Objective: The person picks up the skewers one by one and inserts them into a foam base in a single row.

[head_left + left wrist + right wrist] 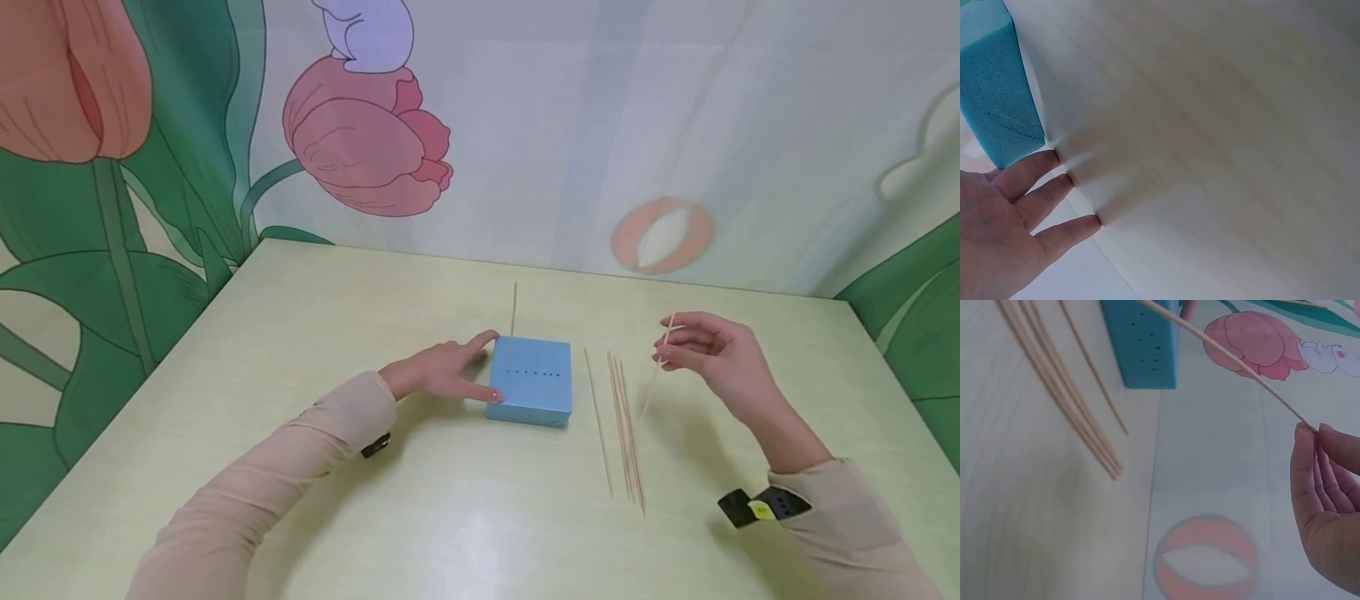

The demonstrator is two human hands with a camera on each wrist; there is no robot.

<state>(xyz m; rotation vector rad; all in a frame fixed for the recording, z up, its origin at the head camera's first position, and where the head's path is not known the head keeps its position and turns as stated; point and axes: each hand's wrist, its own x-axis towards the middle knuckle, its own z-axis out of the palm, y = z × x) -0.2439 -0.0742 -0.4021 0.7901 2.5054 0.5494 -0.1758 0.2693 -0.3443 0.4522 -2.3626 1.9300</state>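
A light blue foam block (531,396) with a row of small holes across its top lies on the table. Thumb and index finger of my left hand (438,372) spread along its left side, tips at its near and far corners. The other left fingers (1063,234) are straight, tips on the table in the left wrist view. One thin wooden skewer (513,312) stands upright in the leftmost hole. My right hand (723,358), raised right of the block, pinches another skewer (1241,364) near one end between thumb and fingertips; its free end slants down and left.
Several loose skewers (627,433) lie side by side between block and right hand, with a single skewer (598,423) just left of them. Behind the pale table (420,517) hangs a curtain (525,150) printed with flowers. Both wrists wear dark straps.
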